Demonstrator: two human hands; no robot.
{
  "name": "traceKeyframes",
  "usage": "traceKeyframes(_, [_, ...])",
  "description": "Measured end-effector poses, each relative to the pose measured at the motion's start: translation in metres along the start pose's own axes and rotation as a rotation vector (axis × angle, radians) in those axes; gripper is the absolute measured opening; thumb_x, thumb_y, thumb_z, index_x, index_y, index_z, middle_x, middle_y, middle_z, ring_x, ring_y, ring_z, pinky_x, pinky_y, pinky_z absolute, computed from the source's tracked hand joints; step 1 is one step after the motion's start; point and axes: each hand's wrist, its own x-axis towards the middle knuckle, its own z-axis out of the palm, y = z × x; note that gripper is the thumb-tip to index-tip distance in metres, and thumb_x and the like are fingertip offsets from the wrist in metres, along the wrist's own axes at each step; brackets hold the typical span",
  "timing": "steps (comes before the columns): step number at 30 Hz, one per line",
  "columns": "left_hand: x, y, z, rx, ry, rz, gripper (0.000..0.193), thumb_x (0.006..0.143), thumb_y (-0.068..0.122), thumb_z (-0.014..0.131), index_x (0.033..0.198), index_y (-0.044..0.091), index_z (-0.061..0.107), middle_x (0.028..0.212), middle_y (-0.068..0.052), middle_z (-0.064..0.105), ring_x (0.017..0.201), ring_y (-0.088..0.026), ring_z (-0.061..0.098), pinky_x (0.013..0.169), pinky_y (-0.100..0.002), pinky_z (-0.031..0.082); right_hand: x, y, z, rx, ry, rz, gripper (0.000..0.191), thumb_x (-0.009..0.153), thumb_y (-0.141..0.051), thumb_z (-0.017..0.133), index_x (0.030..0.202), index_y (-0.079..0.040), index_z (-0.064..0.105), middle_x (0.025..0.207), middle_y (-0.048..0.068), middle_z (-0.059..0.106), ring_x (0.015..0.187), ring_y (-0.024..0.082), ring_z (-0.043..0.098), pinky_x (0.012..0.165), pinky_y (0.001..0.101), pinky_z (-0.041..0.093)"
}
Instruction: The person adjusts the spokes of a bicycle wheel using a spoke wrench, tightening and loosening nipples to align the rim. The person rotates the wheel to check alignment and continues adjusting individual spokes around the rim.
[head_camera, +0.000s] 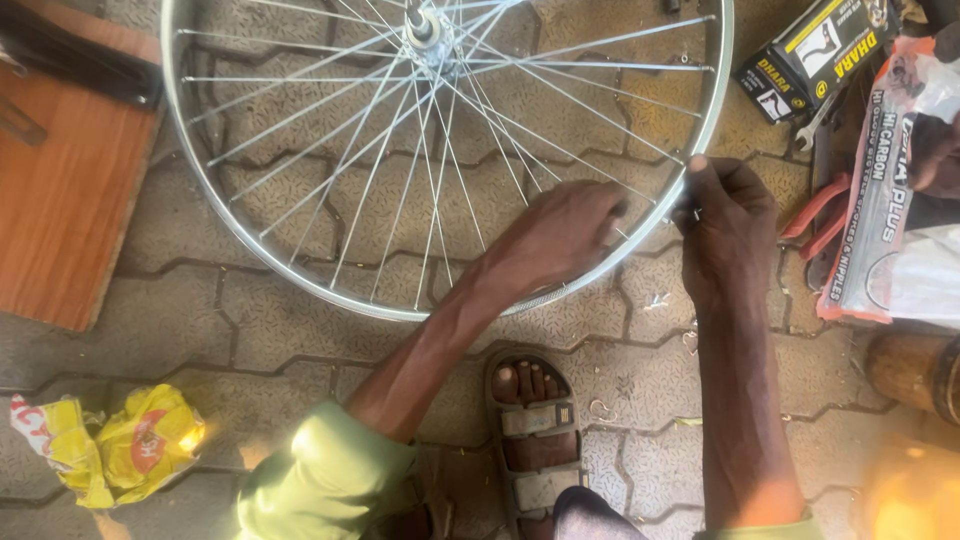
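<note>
Spokes fan out from the hub of a silver metal bicycle wheel (300, 240) that lies flat on grey interlocking paving stones (280, 330), its rim arcing across the upper half of the view. The right hand (728, 225) sits at the rim's lower right edge, fingers curled shut around a small dark tool or nipple at the rim; exactly what it pinches is too small to tell. The left hand (555, 238) reaches across from the lower left, forearm angled up, and its fingers close loosely over the spokes just inside the rim, near the right hand. Below the wheel, a foot in a dark strapped sandal (533, 440) rests on the paving. To the right lie an opened white and pink plastic packet (895, 190), its contents hidden, a black and yellow cardboard box (815, 55), shut, and red-handled pliers (822, 225). A brown wooden board (60, 200) lies at left, and a crumpled yellow wrapper (120, 445) at lower left.
</note>
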Motion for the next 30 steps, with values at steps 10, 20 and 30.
traceKeyframes(10, [0.005, 0.001, 0.012, -0.387, 0.155, 0.04, 0.029, 0.087, -0.015, 0.056, 0.105, 0.006, 0.048, 0.087, -0.006, 0.053, 0.074, -0.019, 0.06, 0.051, -0.028, 0.053, 0.01, 0.009, -0.005, 0.132, -0.01, -0.018, 0.009, 0.103, -0.01, 0.073, 0.103, -0.002, 0.069, 0.083, 0.001, 0.065, 0.07, 0.009, 0.058, 0.062, 0.021, 0.05])
traceKeyframes(20, [0.008, 0.008, 0.03, -0.304, 0.414, -0.067, 0.031, 0.087, -0.012, 0.061, 0.101, 0.01, 0.044, 0.078, -0.003, 0.049, 0.064, -0.017, 0.058, 0.04, -0.027, 0.052, -0.045, 0.032, -0.001, 0.05, 0.0, -0.203, 0.01, 0.102, 0.0, 0.068, 0.111, -0.002, 0.072, 0.101, 0.009, 0.072, 0.086, 0.015, 0.068, 0.077, 0.0254, 0.061])
traceKeyframes(30, [0.008, 0.014, 0.031, -0.257, 0.461, -0.114, 0.029, 0.089, -0.012, 0.059, 0.103, 0.01, 0.046, 0.076, 0.0, 0.047, 0.062, -0.014, 0.055, 0.04, -0.026, 0.051, -0.058, 0.045, -0.009, -0.373, 0.052, -0.291, 0.011, 0.096, -0.001, 0.073, 0.104, -0.008, 0.072, 0.091, 0.006, 0.072, 0.073, 0.012, 0.063, 0.065, 0.0226, 0.056])
